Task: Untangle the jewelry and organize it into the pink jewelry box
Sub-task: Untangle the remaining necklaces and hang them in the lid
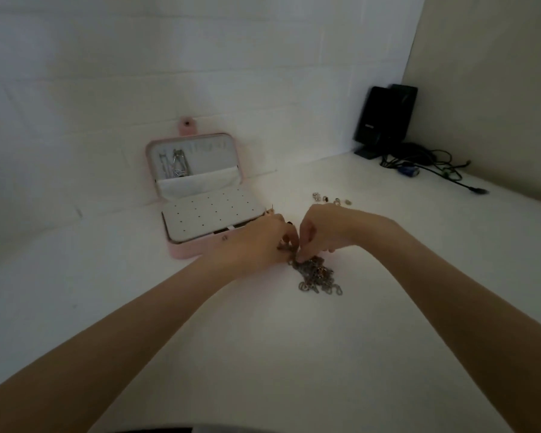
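A tangled heap of metal chains (pixel 317 275) lies on the white table in front of me. My left hand (pixel 256 242) and my right hand (pixel 325 229) meet at the heap's far edge, and both pinch chain links there with curled fingers. The pink jewelry box (pixel 186 250) stands open just left of my left hand. Its raised lid (pixel 194 157) holds a few silver chains hanging at its left side above a white pocket. A white perforated earring panel (pixel 210 215) covers the base. Several small rings (pixel 330 199) lie in a row beyond my right hand.
A black device on a stand (pixel 384 120) sits in the far right corner, with dark cables (pixel 434 170) trailing over the table towards the right wall. A white wall rises close behind the box.
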